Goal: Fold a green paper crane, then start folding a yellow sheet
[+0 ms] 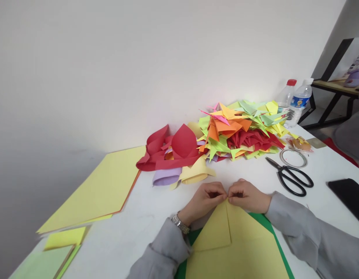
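Note:
A yellow paper sheet (240, 240) lies on a green sheet (266, 223) at the table's near edge. Its two far corners are folded in to form a point. My left hand (206, 199) and my right hand (246, 195) meet at that point, both with fingers pinched closed on the tip of the yellow paper. A wristwatch (180, 224) shows on my left wrist.
A heap of folded coloured paper shapes (240, 131) and curled red, purple and yellow scraps (173, 155) lie behind my hands. Scissors (292, 178), a tape ring (293, 158), a black phone (349, 197) and two bottles (295, 102) are at the right. Large yellow sheets (100, 190) are at the left.

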{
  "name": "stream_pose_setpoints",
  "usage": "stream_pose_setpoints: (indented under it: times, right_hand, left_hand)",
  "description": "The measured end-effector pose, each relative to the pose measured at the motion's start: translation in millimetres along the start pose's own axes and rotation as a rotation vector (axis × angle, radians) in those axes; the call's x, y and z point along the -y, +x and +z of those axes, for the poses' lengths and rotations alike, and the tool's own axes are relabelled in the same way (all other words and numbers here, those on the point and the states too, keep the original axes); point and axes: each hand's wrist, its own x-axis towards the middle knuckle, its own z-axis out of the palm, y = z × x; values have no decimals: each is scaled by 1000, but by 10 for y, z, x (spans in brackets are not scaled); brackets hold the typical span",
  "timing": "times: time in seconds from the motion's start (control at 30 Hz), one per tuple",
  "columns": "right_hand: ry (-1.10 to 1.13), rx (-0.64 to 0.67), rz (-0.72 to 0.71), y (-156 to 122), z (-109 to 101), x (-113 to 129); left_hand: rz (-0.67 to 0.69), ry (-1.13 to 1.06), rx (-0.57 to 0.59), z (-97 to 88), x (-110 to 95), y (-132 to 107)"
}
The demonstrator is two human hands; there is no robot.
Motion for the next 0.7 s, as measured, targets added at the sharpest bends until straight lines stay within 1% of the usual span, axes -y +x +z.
stream_pose_setpoints:
  times: [0.17, 0.23, 0.33, 0.5, 0.7]
  right_hand:
    - [-20, 34, -47, -9, -22, 1]
    - [-22, 43, -54, -12, -26, 5]
    - [-36, 18, -41, -15, -20, 18]
    - [-78, -3, -45, -13, -8, 35]
    - [-48, 37, -44, -3, -17, 10]
  left_hand:
    - [-9, -79, -18, -16, 9, -12]
    - [-10, -76, -40, -16, 15, -12]
    - [-1, -46, -51, -8, 20, -3]
    - [37, -5, -29, 1, 16, 6]
    - [36, -6, 18, -29, -2, -5]
